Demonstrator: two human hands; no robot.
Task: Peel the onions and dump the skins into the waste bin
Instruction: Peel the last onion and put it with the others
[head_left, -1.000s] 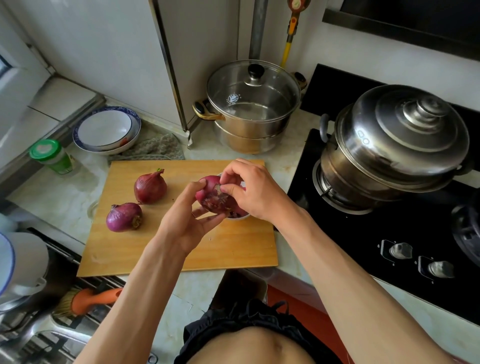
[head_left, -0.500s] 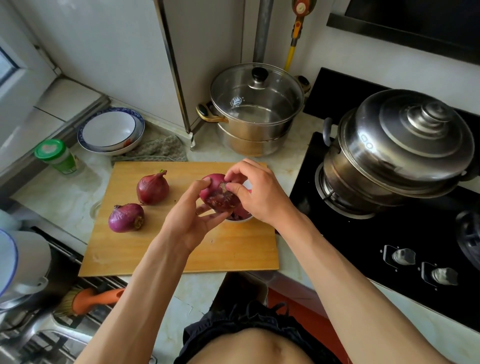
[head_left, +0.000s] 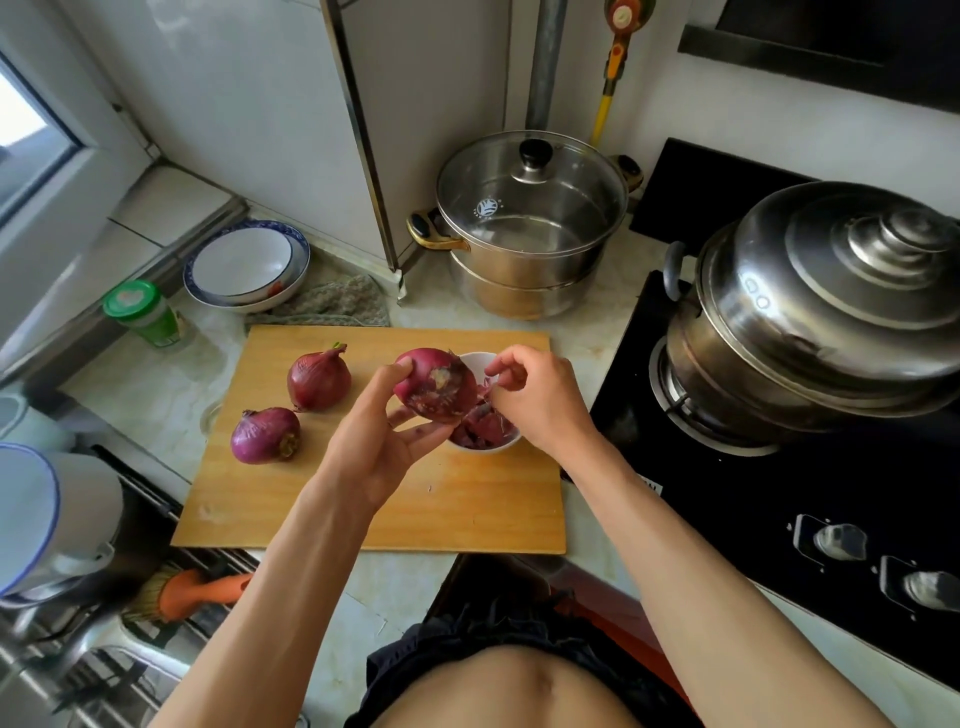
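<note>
Wooden cutting board (head_left: 332, 514) carries two onions (head_left: 318, 380) near its left edge (a skin-filled white bowl (head_left: 480, 364) right); left hand (head_left: 382, 441) grips a third onion (head_left: 435, 383), right hand (head_left: 535, 397) pinches skin.

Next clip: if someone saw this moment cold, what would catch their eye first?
First the red onion held up mid-frame in the left hand, above a small white bowl of purple skins on the wooden cutting board. The right hand pinches a strip of skin just beside it. Next, two more onions lying on the board's left part, and the big steel pot on the stove at right.
</note>
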